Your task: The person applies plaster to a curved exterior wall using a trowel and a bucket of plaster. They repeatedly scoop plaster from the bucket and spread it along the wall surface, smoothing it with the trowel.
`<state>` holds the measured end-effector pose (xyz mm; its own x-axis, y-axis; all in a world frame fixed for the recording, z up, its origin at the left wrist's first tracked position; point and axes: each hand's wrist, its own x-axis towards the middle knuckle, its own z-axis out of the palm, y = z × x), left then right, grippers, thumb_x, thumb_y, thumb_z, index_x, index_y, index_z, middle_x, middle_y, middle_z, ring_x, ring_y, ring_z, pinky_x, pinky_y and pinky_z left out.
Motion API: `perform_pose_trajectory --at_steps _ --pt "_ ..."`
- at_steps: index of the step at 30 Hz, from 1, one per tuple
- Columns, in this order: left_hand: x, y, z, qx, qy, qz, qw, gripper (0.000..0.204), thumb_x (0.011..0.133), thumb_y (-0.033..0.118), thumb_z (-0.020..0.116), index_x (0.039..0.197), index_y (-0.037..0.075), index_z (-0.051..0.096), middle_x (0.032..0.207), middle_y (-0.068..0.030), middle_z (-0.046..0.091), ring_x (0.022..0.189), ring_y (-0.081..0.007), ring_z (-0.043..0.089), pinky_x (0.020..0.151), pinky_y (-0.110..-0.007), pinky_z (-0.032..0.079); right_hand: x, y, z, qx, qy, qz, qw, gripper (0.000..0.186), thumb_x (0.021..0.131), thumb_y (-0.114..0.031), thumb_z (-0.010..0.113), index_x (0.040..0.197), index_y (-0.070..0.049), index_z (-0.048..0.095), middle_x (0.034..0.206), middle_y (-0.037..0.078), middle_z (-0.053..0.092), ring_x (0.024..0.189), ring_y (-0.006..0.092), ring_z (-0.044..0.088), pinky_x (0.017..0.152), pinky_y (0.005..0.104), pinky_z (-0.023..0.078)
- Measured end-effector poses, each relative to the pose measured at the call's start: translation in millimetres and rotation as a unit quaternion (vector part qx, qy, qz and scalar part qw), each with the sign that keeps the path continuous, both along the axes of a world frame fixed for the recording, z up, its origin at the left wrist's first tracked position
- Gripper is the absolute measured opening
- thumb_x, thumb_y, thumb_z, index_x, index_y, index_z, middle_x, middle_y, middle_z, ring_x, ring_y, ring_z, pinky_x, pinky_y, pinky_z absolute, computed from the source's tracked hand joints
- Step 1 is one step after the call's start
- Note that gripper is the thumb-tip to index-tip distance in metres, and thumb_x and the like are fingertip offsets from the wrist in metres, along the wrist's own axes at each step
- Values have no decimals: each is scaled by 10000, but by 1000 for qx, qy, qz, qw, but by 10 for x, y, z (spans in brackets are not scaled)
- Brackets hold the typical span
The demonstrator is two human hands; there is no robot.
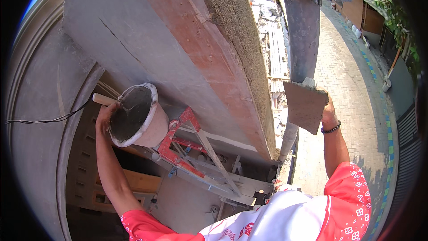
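On the left, my left hand (106,118) is closed at the handle of a white bucket (151,129) beside a pale cylindrical stick (103,99). Dark grey wet mortar (129,114) is inside the bucket, which is beside a red and silver metal frame (178,125), perhaps a ladder. At the right, my right hand (329,114) holds a flat mortar-coated trowel (303,102), which hides most of the fingers. The trowel is in front of a grey metal post (303,35). A long wall face (142,35) with a crack and a rough plaster edge (240,44) runs above the bucket.
Black cables (44,120) cross the left wall (42,76). Scaffold planks (223,189) lie below. Beyond the wall is a drop to a paved lane (343,71), with a pile of rubble and boards (274,49), low roofs (370,4), foliage (392,13) and a corrugated fence (403,138).
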<state>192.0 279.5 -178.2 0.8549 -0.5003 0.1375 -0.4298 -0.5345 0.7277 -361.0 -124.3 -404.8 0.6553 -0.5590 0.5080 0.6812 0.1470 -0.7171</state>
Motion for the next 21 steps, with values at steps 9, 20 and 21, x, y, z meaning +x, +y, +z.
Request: perform_pose_trajectory --at_steps 9,20,21 --pt "-133 368 90 -102 61 6 993 360 722 219 671 1014 13 627 877 -72 625 833 -194 609 793 -341 496 41 30 -60 12 18 -2 1000 578 746 -187 810 1208 45 552 1159 91 614 1016 138 601 864 285 501" --pt "-1079 405 43 -157 -130 -31 979 106 774 54 650 873 18 637 853 -27 604 825 -132 562 794 -284 433 -39 6 -76 22 40 -60 997 621 750 -244 811 1227 40 531 1149 97 617 1007 140 606 866 284 499" --pt "-1144 427 34 -161 -142 -36 976 89 770 42 646 857 24 635 861 -19 595 849 -126 549 826 -276 414 -40 23 -61 26 40 -63 997 625 750 -249 811 1228 39 529 1148 97 617 1007 141 607 866 284 499"
